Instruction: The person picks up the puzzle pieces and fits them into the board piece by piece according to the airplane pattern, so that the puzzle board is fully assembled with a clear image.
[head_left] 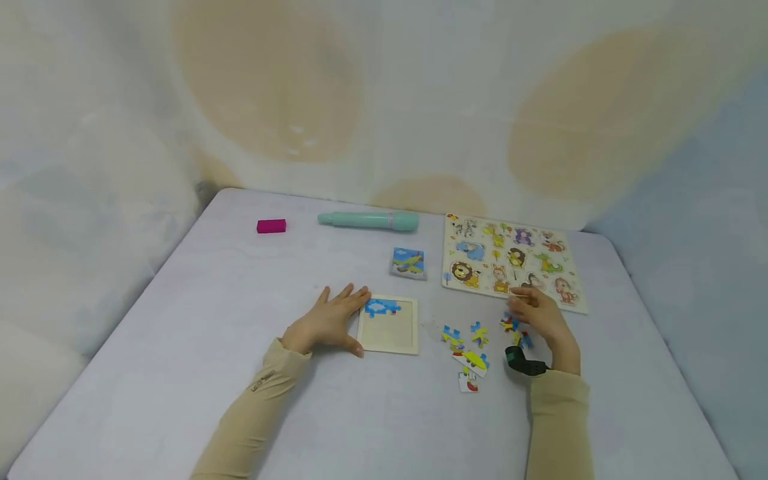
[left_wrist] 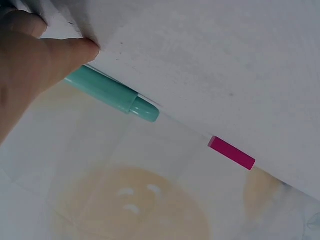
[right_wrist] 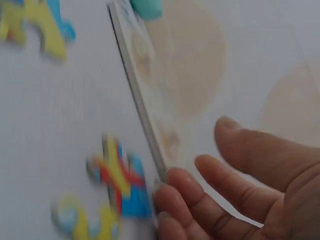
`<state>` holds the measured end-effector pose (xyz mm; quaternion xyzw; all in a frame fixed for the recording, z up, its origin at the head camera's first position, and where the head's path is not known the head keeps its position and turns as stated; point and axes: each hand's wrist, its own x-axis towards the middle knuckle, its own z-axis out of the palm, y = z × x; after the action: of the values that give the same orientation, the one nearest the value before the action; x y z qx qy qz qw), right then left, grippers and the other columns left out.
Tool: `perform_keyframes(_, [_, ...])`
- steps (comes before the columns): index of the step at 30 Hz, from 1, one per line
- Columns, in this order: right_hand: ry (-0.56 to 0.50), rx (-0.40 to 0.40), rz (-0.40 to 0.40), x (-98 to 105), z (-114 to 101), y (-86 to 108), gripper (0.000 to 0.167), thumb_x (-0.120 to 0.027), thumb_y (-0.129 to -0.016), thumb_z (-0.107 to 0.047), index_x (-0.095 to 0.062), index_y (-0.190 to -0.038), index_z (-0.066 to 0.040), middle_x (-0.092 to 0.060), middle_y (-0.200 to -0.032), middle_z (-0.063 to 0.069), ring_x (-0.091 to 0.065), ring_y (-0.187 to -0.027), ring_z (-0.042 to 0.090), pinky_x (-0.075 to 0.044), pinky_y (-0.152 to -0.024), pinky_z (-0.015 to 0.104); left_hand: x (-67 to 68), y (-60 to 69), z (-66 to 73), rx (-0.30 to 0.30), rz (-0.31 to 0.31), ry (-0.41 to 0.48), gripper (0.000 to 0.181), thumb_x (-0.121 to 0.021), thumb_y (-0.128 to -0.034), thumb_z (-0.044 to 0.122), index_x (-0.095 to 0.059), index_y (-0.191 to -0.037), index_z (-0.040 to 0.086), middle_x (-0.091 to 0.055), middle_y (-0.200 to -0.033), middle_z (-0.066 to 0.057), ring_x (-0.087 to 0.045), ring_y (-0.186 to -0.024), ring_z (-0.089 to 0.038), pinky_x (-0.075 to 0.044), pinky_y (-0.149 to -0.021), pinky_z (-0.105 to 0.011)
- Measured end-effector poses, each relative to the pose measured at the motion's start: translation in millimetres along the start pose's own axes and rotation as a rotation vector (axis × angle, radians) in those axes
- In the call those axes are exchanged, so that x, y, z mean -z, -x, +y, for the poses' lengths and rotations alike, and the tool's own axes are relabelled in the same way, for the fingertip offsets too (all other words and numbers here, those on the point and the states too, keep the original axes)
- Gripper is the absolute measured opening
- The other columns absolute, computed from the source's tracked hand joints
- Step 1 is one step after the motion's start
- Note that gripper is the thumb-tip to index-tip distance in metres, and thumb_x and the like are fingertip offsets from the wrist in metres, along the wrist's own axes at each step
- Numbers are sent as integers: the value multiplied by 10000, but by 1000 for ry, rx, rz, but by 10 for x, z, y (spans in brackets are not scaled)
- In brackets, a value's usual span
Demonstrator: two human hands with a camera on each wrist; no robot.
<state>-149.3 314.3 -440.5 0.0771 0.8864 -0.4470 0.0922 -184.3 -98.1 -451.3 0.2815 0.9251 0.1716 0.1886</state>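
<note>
The puzzle frame (head_left: 390,331) lies flat on the table (head_left: 390,413), blue pieces (head_left: 381,307) in its upper left. My spread left hand (head_left: 328,321) rests at its left edge, grasping nothing. My right hand (head_left: 543,323), fingers loosely bent and empty, is near scattered pieces (head_left: 510,323) beside the animal board (head_left: 487,267).

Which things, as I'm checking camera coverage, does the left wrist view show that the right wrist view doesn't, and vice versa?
Only the left wrist view: the left hand and the magenta block. Only the right wrist view: the right hand, loose puzzle pieces and the animal board, seen nearly edge-on. Both: part of the turquoise tube, the pale tabletop and the tan-patched backdrop.
</note>
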Motion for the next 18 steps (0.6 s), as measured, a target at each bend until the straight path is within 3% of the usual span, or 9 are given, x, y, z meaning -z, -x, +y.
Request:
perform_keyframes(3, [46,-13,-6,75,133,68,571,-544,-991,-302,-390,-1435,23,-516,-1328,278,-590,-1111,337,-513,-903,393,-20,-4,-3,-7,5,2,1181,-872,-619,480,-235,-1547,123,-191,-1626,-39,-78,-1521,-303,17,-1171,-647])
perform_keyframes(9, [114,87,-67,59,225,67,604,-719,-876,-202,-470,-1385,7,-528,-1277,224,-484,-1042,231,-440,-839,286,-2,-13,-23,-18,12,1,1182,-872,-615,483,-242,-1544,113,-193,-1625,-48,-79,-1520,-308,14,-1165,-659])
perform_keyframes(12, [150,116,-66,28,218,61,582,-738,-858,-193,-508,-1358,-4,-544,-1223,205,-489,-1007,239,-436,-819,288,-6,-16,-22,-20,13,1,1176,-871,-618,482,-249,-1541,103,-202,-1624,-58,-90,-1518,-317,4,-1164,-662])
perform_keyframes(18, [189,96,-61,-16,142,63,489,-729,-848,-109,-559,-1299,-20,-559,-1157,196,-526,-997,277,-451,-815,333,-14,-9,-11,-9,8,7,1178,-872,-617,480,-244,-1543,112,-195,-1625,-46,-85,-1519,-309,8,-1171,-651])
